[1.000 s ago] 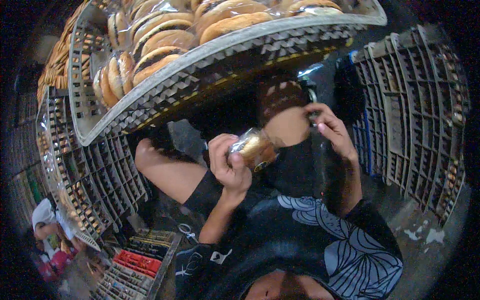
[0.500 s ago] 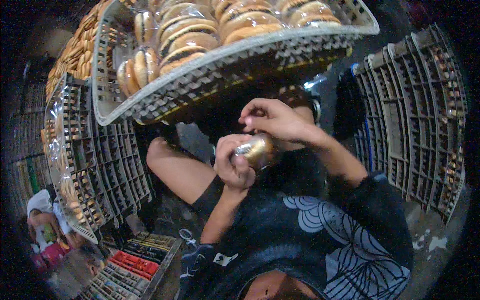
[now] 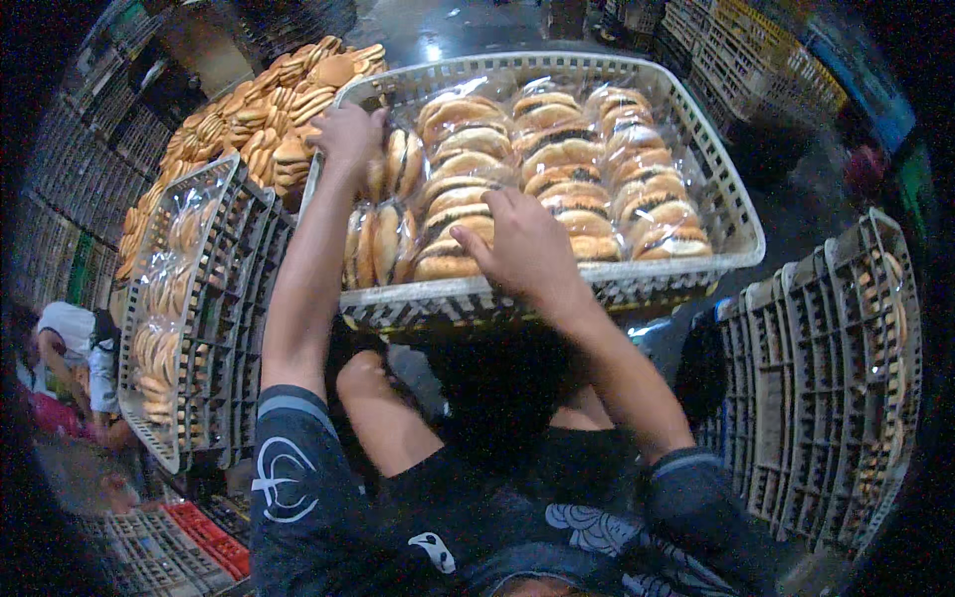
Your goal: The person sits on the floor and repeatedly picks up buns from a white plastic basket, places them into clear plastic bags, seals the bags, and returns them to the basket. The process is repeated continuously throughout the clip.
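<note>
A grey plastic crate [image 3: 736, 249] full of buns in clear wrap sits in front of me at lap height. My left hand [image 3: 348, 129] reaches to the crate's back left corner, its fingers curled over a wrapped bun [image 3: 393, 164] that stands on edge in a row there. Near the front rim, my right hand [image 3: 522, 249] lies flat on the wrapped buns [image 3: 448, 254], fingers spread and pointing left. More wrapped buns [image 3: 597, 169] fill the right half in rows.
A heap of unwrapped buns [image 3: 269, 109] lies behind the crate at left. Another grey crate [image 3: 214, 328] holding wrapped buns leans at my left. Empty grey crates [image 3: 836, 378] stand stacked on the right. A red crate [image 3: 214, 542] sits low left, near another person [image 3: 70, 348].
Both hands held one wrapped bun near my chest. They have since risen into the crate, left hand to the back corner, right hand onto the front buns. The view tilted down over the crate.
</note>
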`<state>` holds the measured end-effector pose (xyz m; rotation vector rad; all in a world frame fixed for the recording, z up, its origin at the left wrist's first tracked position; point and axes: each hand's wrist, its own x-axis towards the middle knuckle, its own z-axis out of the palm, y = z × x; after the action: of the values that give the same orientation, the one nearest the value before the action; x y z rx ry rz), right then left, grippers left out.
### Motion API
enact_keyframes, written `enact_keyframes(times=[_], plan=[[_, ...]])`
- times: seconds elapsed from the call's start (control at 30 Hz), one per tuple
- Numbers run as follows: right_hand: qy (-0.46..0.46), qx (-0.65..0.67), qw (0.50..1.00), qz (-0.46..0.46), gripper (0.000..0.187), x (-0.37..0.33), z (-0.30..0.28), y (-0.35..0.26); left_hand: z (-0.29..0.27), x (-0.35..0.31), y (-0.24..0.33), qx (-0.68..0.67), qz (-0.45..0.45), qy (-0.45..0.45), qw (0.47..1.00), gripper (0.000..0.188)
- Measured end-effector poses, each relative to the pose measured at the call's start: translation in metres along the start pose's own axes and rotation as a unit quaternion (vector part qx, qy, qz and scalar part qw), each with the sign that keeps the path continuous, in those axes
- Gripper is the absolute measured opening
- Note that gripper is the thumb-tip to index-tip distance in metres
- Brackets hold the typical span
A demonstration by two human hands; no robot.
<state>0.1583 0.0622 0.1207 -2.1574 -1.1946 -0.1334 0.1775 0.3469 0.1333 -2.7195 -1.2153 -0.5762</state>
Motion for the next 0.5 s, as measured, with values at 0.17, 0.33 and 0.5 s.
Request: enact_keyframes(times=[0.17,0.33,0.5], plan=[[0.045,0.016,0.999,-0.009,0.034,0.000,0.003,0.003,0.050,-0.033,0.049,0.126,0.151,-0.075,0.978,0.052],[0.121,-0.006,0.992,-0.019,0.032,-0.004,-0.002,0.001,0.036,-0.018,0.025,-0.093,0.113,-0.207,0.967,0.043],[0.109,-0.010,0.994,-0.009,0.032,-0.005,0.003,0.001,0.057,-0.041,0.029,0.107,0.127,-0.018,0.986,0.036]])
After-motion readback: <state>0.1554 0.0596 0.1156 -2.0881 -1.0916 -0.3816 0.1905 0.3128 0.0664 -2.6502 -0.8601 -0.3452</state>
